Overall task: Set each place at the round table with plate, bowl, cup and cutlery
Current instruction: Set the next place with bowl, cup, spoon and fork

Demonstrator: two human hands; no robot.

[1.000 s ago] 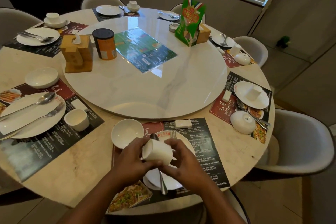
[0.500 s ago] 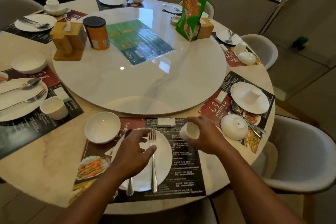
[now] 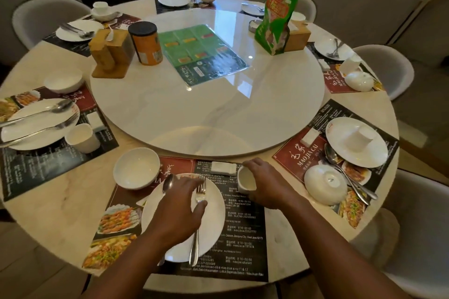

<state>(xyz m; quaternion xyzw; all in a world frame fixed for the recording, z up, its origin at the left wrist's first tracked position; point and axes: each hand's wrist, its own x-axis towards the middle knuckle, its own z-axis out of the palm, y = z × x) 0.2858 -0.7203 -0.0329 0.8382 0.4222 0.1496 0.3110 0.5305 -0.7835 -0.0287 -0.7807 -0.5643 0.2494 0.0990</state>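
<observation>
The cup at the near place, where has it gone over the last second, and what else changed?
Both hands held the cup above the plate a second ago. The right hand alone has carried it right, off the plate, beside the napkin; it is tilted, opening leftward, and still held. The left hand dropped onto the fork and spoon. The bowl stayed put.

A round orange tin with a black lid (image 3: 146, 43) stands at ten o'clock, beside a brown wooden box (image 3: 110, 52). A tall green paper bag (image 3: 276, 17) stands at one o'clock.
</observation>
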